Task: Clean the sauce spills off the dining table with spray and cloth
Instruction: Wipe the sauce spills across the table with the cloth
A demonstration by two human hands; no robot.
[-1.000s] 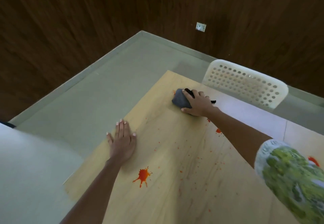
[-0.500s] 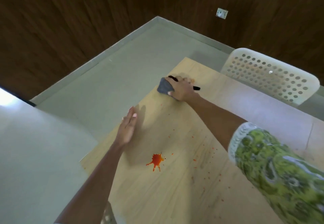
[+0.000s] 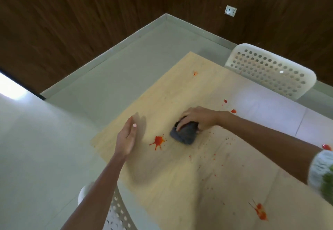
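The right hand (image 3: 197,117) is curled over a bunched grey cloth (image 3: 184,134) and presses it onto the light wooden table (image 3: 180,184). The fingers (image 3: 182,123) grip the top of the cloth; the thumb side is hidden behind it. The cloth lies near the middle of the visible tabletop, just right of a large red sauce splat (image 3: 157,141) and apart from it.

The left hand (image 3: 127,137) is flat-fingered and turned edge-on near the table's left edge, holding nothing. Whether it touches the surface cannot be told; its shadow falls on the wood just beyond it. The two hands are apart, with the large splat lying between them.

Further sauce marks noted: a small spot (image 3: 195,73) toward the far corner, two spots (image 3: 233,111) beside the right wrist, a scatter of fine specks (image 3: 210,155) below the cloth, a splat (image 3: 260,211) at the near right, and one (image 3: 326,147) at the right by the sleeve (image 3: 319,168).

A white perforated chair (image 3: 270,71) stands at the table's far side; another one (image 3: 119,213) shows below the left forearm. A wall socket (image 3: 230,10) sits on the dark wood-panelled wall.
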